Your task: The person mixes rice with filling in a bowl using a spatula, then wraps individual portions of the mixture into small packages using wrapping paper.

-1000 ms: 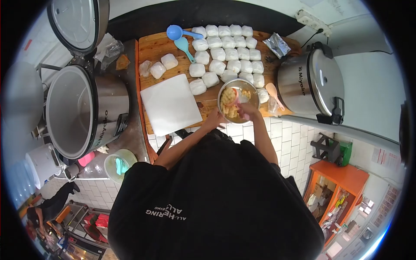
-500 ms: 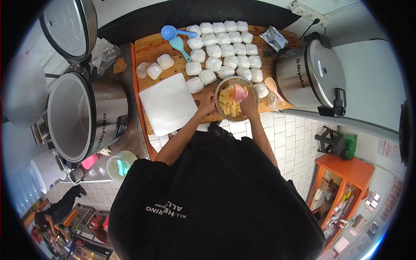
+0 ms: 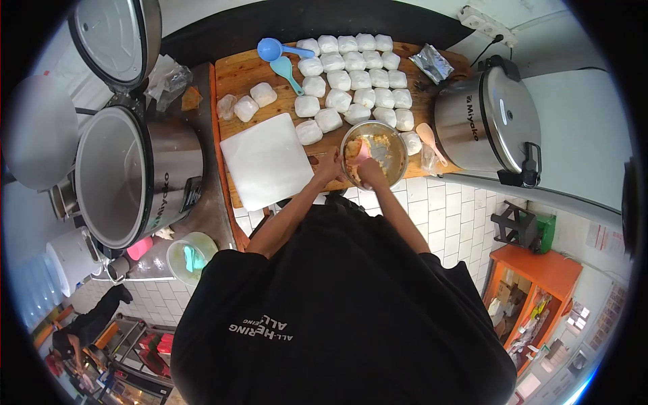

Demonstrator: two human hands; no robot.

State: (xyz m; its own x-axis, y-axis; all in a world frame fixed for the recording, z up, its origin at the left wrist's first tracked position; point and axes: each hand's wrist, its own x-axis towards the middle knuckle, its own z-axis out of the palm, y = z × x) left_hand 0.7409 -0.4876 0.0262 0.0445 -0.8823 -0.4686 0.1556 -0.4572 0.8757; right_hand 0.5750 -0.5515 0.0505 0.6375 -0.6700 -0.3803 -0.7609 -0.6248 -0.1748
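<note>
A round metal bowl [image 3: 403, 164] sits at the front edge of the wooden table, with yellowish rice [image 3: 353, 147] heaped toward its left side. Much of the bowl's bottom shows bare, with scattered grains. My left hand [image 3: 329, 166] grips the bowl's left rim. Inside the bowl, my right hand [image 3: 370, 174] is closed around a pink scoop [image 3: 363, 151], which presses into the rice; its handle is hidden by the fingers. Left of my left hand lies a stack of white paper sheets [image 3: 266, 162]. Rows of white wrapped packets [image 3: 339, 80] stand just beyond the bowl.
A blue ladle [image 3: 270, 49], a teal rice paddle [image 3: 283, 67] and a peach rice paddle [image 3: 429, 140] lie on the wooden table [image 3: 236, 71]. A closed Miyako cooker [image 3: 459, 115] stands right, an open one [image 3: 172, 162] left. Another person [image 3: 88, 327] is at lower left.
My right hand has moved left with the scoop. The rice, spread across the bowl before, is now gathered at its left side. My left hand stays at the rim.
</note>
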